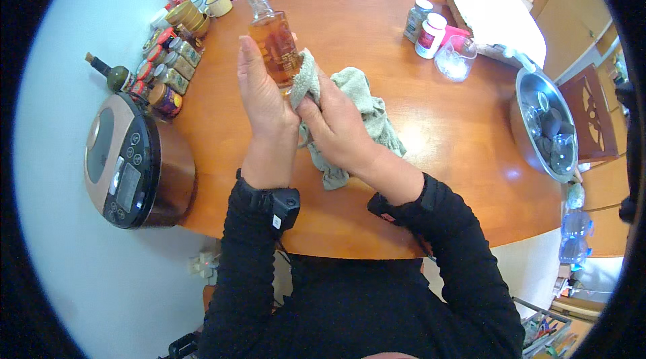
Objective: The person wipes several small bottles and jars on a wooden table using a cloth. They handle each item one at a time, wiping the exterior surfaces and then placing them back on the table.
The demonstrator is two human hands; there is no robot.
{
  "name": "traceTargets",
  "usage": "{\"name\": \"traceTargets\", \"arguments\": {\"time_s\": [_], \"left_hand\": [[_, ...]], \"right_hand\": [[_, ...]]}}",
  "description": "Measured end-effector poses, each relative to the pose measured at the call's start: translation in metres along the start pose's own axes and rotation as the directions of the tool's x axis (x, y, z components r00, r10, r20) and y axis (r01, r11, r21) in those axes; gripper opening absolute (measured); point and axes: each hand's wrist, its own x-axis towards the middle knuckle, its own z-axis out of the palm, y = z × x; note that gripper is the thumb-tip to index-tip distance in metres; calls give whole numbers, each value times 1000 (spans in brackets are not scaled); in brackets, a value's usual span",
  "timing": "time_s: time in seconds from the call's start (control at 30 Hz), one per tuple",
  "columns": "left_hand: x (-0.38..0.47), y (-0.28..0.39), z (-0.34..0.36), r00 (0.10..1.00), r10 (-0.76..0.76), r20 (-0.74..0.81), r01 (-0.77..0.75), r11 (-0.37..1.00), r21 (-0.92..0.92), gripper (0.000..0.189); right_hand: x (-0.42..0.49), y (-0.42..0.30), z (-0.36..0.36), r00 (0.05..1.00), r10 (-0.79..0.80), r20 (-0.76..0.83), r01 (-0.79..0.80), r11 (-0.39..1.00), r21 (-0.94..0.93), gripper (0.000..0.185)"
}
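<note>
A glass bottle of amber liquid [275, 43] with a gold cap is held up, leaning a little to the left, over the wooden table. My left hand [267, 89] cradles it from the left and below, thumb up along its side. On the bottle's lower right side, my right hand [335, 119] presses a bunched fold of a grey-green terry cloth [305, 79]. The rest of that cloth [371, 106] lies crumpled on the table behind and beside my right hand. Part of the bottle's base is hidden by my fingers and the cloth.
At left stand a rice cooker [146, 162], several spice jars [176, 66], a dark green bottle [117, 78], stacked bowls [189, 16] and an enamel mug [219, 3]. Right of centre are two supplement bottles [431, 35] and a clear plastic cup [455, 58]; a steel basin [522, 132] sits at the right edge.
</note>
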Motion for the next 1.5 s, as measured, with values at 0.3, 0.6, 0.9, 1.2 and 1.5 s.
{"name": "traceTargets", "arguments": {"time_s": [0.3,0.6,0.9,1.2,1.5], "left_hand": [[-3,-11,-2,854,-463,238,484,874,-39,45],[-45,-40,30,916,-279,288,172,922,346,39],[-32,-33,18,959,-187,211,103,929,355,36],[-18,-15,16,987,-131,96,125,990,62,20],[7,7,-11,957,-272,100,284,950,-131,37]], "right_hand": [[30,15,-52,899,314,-306,-123,851,510,28],[40,19,-84,753,434,-494,37,721,692,35],[21,1,-32,901,323,-290,-67,763,643,37],[-1,3,4,973,149,-176,-80,933,351,50],[-5,-9,-1,947,316,62,-321,924,207,33]]}}
